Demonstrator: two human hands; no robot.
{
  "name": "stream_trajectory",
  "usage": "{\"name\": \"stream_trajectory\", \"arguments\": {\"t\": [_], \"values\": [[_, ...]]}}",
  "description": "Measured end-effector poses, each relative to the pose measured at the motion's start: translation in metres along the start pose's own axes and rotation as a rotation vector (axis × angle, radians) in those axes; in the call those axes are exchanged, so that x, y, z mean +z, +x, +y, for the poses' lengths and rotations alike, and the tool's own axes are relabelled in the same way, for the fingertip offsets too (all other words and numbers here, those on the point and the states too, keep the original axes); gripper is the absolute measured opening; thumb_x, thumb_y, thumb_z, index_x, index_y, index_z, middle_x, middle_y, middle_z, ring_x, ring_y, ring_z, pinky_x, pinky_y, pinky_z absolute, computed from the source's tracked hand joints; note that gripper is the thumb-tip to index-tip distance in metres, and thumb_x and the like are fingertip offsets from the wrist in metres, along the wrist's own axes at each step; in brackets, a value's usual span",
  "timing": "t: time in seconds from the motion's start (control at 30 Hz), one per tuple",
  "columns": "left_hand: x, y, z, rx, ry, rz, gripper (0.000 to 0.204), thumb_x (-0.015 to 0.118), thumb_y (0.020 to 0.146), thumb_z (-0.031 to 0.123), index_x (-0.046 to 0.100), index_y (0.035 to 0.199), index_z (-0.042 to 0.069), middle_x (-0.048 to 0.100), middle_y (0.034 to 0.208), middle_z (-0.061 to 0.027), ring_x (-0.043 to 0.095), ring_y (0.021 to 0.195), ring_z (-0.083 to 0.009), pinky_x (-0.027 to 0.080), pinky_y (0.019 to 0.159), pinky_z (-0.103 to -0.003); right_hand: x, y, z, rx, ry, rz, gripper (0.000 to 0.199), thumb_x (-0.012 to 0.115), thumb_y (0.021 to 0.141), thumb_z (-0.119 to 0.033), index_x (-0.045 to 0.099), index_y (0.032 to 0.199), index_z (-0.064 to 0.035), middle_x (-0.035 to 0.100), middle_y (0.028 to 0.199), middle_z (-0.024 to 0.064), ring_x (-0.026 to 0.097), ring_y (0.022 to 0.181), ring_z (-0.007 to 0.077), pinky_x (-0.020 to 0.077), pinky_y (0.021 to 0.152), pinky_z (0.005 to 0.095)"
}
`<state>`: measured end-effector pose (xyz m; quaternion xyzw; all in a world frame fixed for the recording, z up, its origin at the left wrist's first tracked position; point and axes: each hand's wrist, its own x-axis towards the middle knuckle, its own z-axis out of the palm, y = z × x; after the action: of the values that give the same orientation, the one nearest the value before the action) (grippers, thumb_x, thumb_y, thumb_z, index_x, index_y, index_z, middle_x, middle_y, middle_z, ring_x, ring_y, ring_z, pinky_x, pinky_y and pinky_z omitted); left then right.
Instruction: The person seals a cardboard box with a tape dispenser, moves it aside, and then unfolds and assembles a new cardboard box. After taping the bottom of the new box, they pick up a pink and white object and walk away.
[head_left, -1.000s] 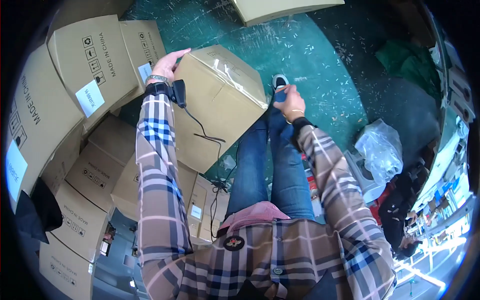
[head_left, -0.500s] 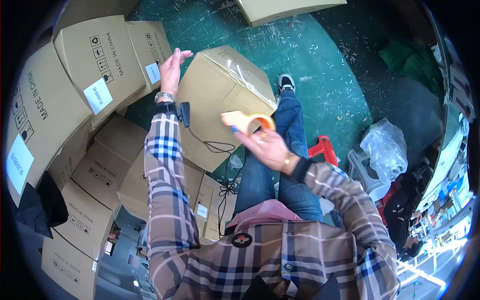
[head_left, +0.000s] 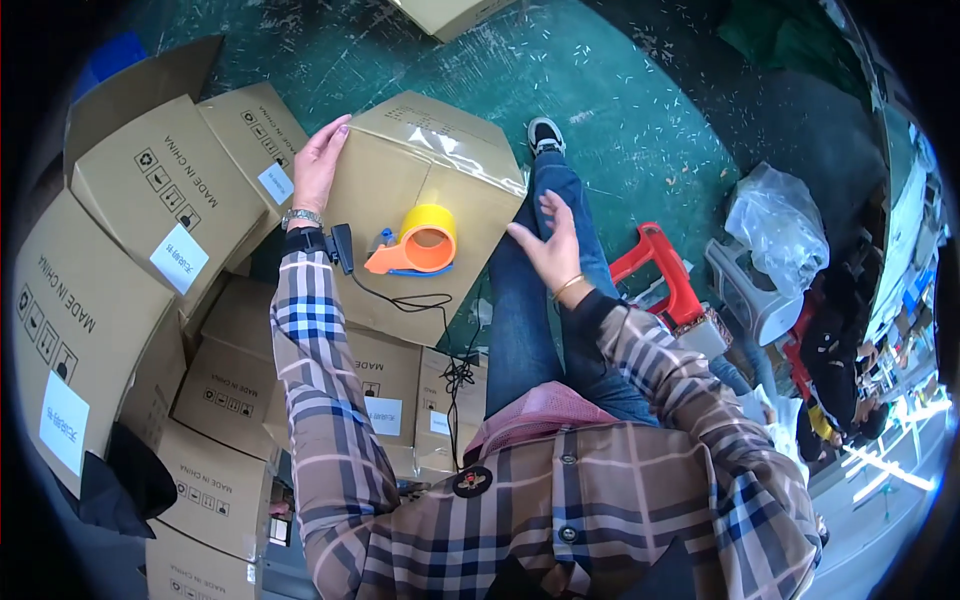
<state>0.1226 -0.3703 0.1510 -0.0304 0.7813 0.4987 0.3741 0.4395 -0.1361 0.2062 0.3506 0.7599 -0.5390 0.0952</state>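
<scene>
Left hand [head_left: 318, 165]: grip open, palm flat against the far left edge of the cardboard box [head_left: 420, 215].
Right hand [head_left: 548, 245]: grip open, empty, beside the box's right edge.
Tape dispenser [head_left: 418, 243]: orange, resting on the box top.

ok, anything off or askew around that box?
Mostly fine. The taped cardboard box sits tilted against the person's leg, steadied by the left hand. An orange tape dispenser lies loose on it; the right hand is off it.
</scene>
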Motion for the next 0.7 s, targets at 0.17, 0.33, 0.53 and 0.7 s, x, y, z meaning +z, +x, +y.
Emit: {"name": "stream_trajectory", "arguments": {"t": [0.17, 0.33, 0.53, 0.7], "values": [[0.012, 0.006, 0.003, -0.021, -0.089, -0.006, 0.033, 0.071, 0.097, 0.019, 0.068, 0.129, 0.008, 0.068, 0.122, -0.0008, 0.062, 0.108, -0.0081, 0.048, 0.096, -0.023, 0.025, 0.038, 0.029, 0.274, 0.869, -0.024, 0.061, 0.075, 0.093, -0.016, 0.049, 0.146, 0.0005, 0.042, 0.157, 0.0114, 0.045, 0.139, 0.0218, 0.0368, 0.115, 0.0351], [0.018, 0.007, 0.014, -0.011, -0.003, -0.029, 0.031, 0.074, 0.093, 0.013, 0.069, 0.123, 0.006, 0.068, 0.123, -0.0018, 0.061, 0.111, -0.0091, 0.046, 0.101, -0.025, 0.039, 0.055, 0.034, 0.260, 0.693, -0.006, 0.055, 0.075, 0.092, -0.013, 0.055, 0.141, 0.0010, 0.042, 0.157, 0.0115, 0.045, 0.140, 0.0212, 0.0362, 0.116, 0.0341], [0.026, 0.013, 0.008, 0.014, -0.019, 0.038, 0.026, 0.077, 0.089, 0.009, 0.072, 0.114, 0.005, 0.070, 0.117, -0.0026, 0.062, 0.106, -0.0089, 0.048, 0.096, -0.024, 0.044, 0.056, 0.040, 0.395, 1.000, 0.130, 0.033, 0.075, 0.092, -0.009, 0.070, 0.123, 0.0009, 0.054, 0.147, 0.0128, 0.053, 0.131, 0.0178, 0.0416, 0.111, 0.0311], [0.024, 0.028, -0.008, 0.080, 0.117, 0.167, 0.021, 0.078, 0.087, 0.009, 0.074, 0.106, 0.004, 0.071, 0.109, -0.0033, 0.065, 0.101, -0.0107, 0.050, 0.091, -0.025, 0.053, 0.064, 0.036, 0.565, 1.015, 0.220, 0.028, 0.076, 0.090, -0.007, 0.072, 0.116, 0.0006, 0.062, 0.137, 0.0122, 0.060, 0.120, 0.0149, 0.0471, 0.103, 0.0282]]}}
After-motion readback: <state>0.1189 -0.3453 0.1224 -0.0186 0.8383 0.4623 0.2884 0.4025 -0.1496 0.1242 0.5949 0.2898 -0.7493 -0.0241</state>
